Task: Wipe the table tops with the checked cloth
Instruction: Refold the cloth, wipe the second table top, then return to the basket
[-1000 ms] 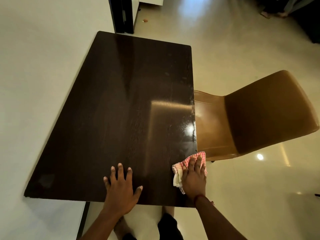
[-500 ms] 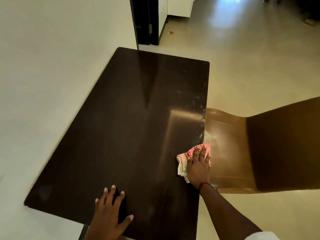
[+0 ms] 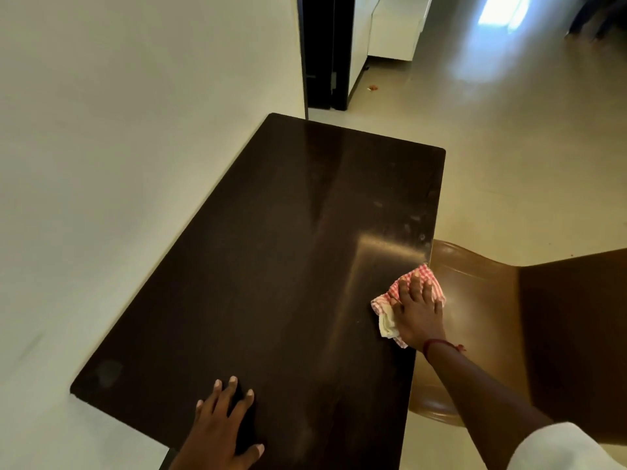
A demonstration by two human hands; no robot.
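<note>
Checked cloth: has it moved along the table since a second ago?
Yes. The checked cloth under the right hand went up the table's right edge, away from the near corner.

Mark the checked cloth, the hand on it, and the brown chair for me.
checked cloth (image 3: 416,275): head view, red-checked fold past the fingertips.
right hand (image 3: 419,313): head view, back of the hand.
brown chair (image 3: 475,300): head view, seat surface.

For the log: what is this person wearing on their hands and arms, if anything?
Both hands are bare, no gloves or rings visible. The right hand has a thin red thread band tied at the wrist, a short loose end sticking out. A white sleeve shows at the upper right arm; the forearm is uncovered. The left hand shows no band or sleeve in frame.
</note>
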